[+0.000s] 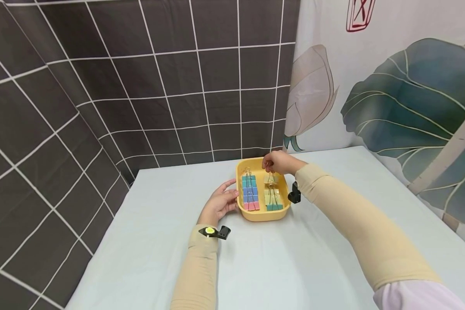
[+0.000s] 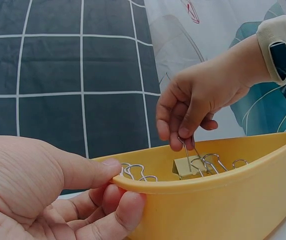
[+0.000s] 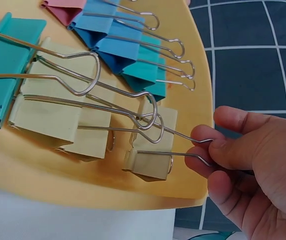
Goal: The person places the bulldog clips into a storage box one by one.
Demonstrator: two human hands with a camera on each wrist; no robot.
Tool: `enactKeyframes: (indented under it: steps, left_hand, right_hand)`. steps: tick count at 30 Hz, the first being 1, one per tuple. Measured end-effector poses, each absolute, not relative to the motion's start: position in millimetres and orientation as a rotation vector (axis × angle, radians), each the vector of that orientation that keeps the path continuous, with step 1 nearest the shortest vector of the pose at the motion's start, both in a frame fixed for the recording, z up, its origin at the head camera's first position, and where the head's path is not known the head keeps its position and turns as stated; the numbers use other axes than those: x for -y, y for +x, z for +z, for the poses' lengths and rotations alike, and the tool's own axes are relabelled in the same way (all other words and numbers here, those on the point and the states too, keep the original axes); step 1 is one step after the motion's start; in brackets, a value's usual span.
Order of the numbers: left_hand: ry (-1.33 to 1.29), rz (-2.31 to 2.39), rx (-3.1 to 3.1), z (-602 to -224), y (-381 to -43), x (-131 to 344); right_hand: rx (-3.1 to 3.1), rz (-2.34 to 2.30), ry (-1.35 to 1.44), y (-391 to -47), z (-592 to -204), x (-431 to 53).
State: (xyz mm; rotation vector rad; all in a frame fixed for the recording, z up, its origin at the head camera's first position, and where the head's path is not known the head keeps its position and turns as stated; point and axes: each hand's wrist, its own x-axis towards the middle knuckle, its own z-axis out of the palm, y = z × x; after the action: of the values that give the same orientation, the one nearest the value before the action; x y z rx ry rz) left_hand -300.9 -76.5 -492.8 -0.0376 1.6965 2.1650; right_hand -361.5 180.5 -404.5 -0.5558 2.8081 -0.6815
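Observation:
A yellow plastic tray (image 1: 265,216) stands on the table with two rows of binder clips in it. My left hand (image 1: 218,203) grips its left rim, thumb over the edge and fingers curled against the outer wall, as the left wrist view shows. Over the far right part of the tray, my right hand (image 1: 282,162) pinches the wire handles of a pale yellow binder clip (image 3: 155,145). That clip is still inside the tray, beside more pale yellow clips (image 3: 53,110) and a teal clip (image 3: 13,65). Pink, blue (image 3: 115,57) and teal clips form the other row.
White cloth covers the table (image 1: 159,258). A dark curtain with a white grid (image 1: 170,77) hangs behind and at the left. On the right is a white curtain with a large leaf print (image 1: 414,90). Both wrists carry black straps.

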Motion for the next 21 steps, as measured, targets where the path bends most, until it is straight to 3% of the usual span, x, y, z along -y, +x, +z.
enactKeyframes:
  steps: [21]
  left_hand:
    - [-0.043, 2.154, -1.695, -491.1, -299.7, 76.7]
  right_hand:
    - [-2.686, -0.724, -0.610, -356.3, -415.1, -178.8]
